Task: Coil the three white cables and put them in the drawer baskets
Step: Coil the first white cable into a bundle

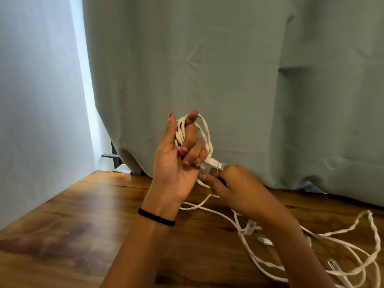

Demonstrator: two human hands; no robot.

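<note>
The left hand [178,161] is raised palm-up as a spool, its curled fingers holding a coil of white cable [205,134] looped around them so the turns stay stacked. The clear plastic connector [216,163] juts from the coil toward the right hand [230,183], whose fingertips pinch the strand just below it, likely to tuck the end. The remaining cables [342,246], thin, matte and kinked, sprawl loose over the glossy wood-grain tabletop [83,225]. No drawer baskets are in view.
</note>
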